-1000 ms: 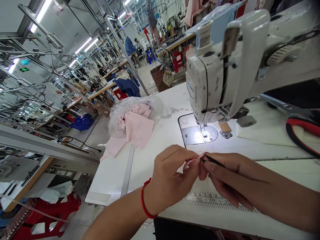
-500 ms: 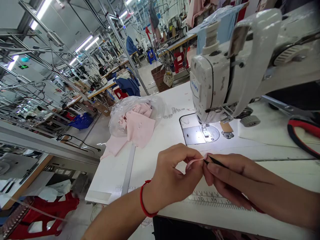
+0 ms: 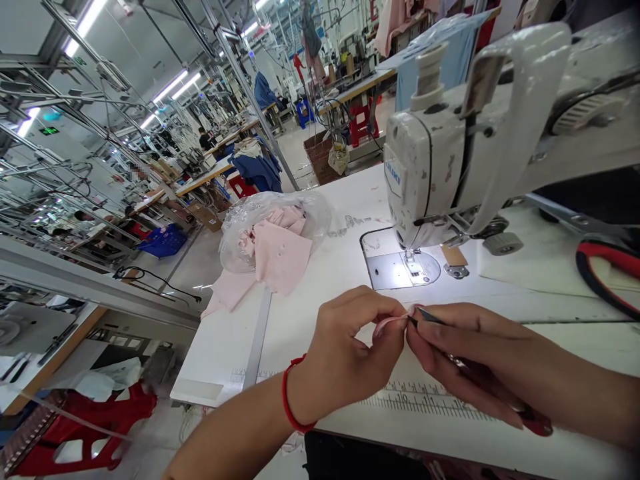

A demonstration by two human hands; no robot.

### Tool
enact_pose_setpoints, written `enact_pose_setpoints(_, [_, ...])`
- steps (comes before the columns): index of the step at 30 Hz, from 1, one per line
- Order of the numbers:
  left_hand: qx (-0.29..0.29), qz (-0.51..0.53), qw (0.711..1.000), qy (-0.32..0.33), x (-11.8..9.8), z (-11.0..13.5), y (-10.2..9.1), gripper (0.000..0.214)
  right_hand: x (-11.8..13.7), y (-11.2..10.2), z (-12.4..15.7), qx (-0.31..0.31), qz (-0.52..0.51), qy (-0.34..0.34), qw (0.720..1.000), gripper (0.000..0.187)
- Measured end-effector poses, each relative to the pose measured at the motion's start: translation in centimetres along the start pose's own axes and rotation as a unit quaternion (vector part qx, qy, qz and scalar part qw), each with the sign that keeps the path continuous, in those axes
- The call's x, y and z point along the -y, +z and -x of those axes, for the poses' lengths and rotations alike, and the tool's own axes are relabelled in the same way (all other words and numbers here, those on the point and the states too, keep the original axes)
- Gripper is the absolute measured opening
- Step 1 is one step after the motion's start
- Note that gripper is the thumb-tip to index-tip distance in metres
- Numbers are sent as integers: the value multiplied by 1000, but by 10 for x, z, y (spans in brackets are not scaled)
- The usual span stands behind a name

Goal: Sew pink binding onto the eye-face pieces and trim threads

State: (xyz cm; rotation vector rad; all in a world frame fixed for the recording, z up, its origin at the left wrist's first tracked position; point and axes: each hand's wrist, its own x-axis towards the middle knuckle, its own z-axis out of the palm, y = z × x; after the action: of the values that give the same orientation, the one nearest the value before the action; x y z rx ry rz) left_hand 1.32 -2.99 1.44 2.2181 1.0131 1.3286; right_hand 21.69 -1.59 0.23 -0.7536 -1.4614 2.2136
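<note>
Item: one narrow, pale pink cloth strip (image 3: 387,326), in front of the white metal sewing machine (image 3: 407,160), above the white-topped bench (image 3: 293,327). My left hand (image 3: 353,347): grip pinched on the strip. My right hand (image 3: 465,353): grip closed around a slim, dark, pointed metal tool with a red end (image 3: 537,424), tip at the cloth. Change: the tool's red end now shows beyond my palm, hidden a second ago; strip still held, so, I judge, close work on it continues.
</note>
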Motion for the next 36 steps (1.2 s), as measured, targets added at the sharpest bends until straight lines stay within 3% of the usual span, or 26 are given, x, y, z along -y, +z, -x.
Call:
enact_pose_setpoints(13, [19, 11, 1000, -19, 0, -1, 0, 11, 5, 0, 5, -29, -20, 13, 999, 52])
enact_pose_setpoints(18, [18, 16, 1000, -19, 1, -1, -1, 11, 4, 0, 4, -42, 10, 21, 999, 62])
enact_pose_setpoints(27, [11, -6, 1000, 9, 2, -1, -1, 11, -2, -3, 3, -38, 40, 9, 998, 61])
enact_pose_setpoints(36, [0, -34, 999, 35, 2, 0, 1, 11, 8, 1, 6, -54, 52, 27, 997, 59])
